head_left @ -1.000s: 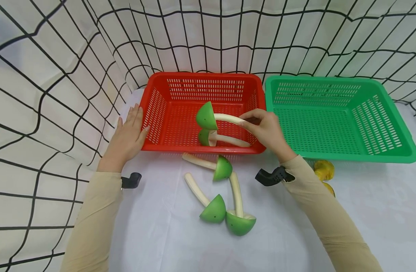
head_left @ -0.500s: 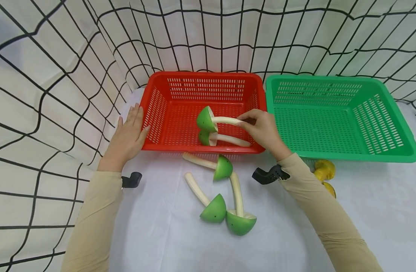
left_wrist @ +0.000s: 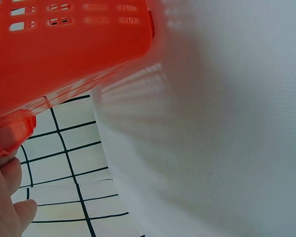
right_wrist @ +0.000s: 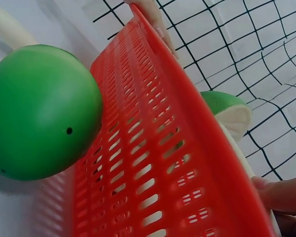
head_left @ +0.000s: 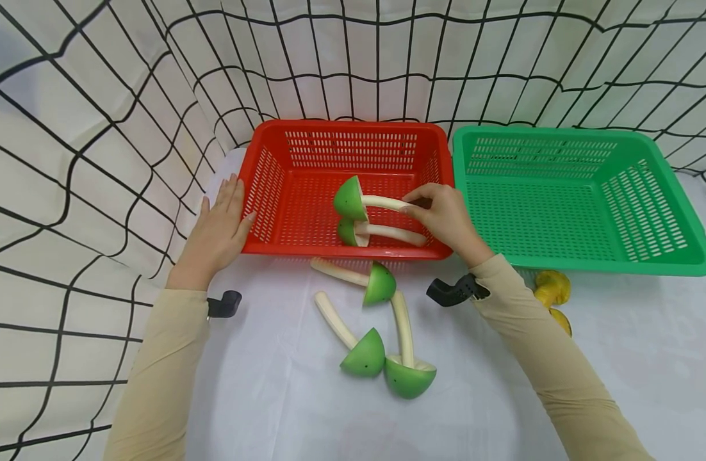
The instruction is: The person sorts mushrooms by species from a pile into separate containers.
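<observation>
My right hand [head_left: 442, 214] pinches the stem end of a green-capped toy mushroom [head_left: 349, 199], held over the red basket [head_left: 341, 251]. Its cap overlaps a second green mushroom [head_left: 394, 234] that lies inside along the front wall. In the right wrist view the held mushroom [right_wrist: 224, 102] shows above the red rim, fingers at its pale stem. Fingers extended, my left hand [head_left: 214, 227] rests against the basket's left rim; the left wrist view has this hand [left_wrist: 5, 197] at the rim's edge. Three more green mushrooms [head_left: 379, 283] lie on the white cloth in front.
A green basket [head_left: 583, 264] stands right beside the red one. Yellow mushroom-like pieces [head_left: 551, 288] lie before it, partly hidden by the right sleeve. Black-gridded white netting [head_left: 376, 64] rises behind the baskets and along the left side.
My right hand has shifted slightly left with the mushroom. Its cap dipped a little toward the basket, then came back up. The left hand keeps its place on the rim.
</observation>
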### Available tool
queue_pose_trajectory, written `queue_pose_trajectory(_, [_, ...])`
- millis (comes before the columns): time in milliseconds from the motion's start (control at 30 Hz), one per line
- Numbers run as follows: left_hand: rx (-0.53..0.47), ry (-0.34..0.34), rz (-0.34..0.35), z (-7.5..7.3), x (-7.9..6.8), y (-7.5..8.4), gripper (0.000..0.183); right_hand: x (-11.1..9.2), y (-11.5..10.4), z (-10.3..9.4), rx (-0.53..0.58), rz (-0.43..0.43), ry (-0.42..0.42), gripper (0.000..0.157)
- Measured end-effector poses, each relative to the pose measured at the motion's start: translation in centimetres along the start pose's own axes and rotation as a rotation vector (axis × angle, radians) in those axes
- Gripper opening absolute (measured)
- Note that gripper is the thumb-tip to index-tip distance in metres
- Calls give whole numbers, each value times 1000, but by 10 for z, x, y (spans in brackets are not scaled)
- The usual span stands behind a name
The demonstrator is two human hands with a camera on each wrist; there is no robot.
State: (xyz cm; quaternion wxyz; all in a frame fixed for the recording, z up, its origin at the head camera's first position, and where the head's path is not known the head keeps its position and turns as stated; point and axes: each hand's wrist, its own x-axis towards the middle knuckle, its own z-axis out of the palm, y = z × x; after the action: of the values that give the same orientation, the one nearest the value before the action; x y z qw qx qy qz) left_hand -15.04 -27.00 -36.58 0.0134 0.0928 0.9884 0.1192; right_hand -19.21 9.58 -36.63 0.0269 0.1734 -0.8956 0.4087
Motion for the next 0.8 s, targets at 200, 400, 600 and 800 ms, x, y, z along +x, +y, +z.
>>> queue_pose_trajectory(200, [-1,-1,-6,0,0,0,64,1,2,0,-19,0,-5,20])
queue_pose_trajectory(400, [-5,3,-6,-1,0,1,64,0,2,1,-50,-13,6,22])
queue_pose_trajectory(600, [-11,0,-5,-1,0,1,64,-2,3,0,-40,-42,27,22])
queue_pose_trajectory(800, [-10,9,0,0,0,1,64,-4,5,0,6,-62,56,20])
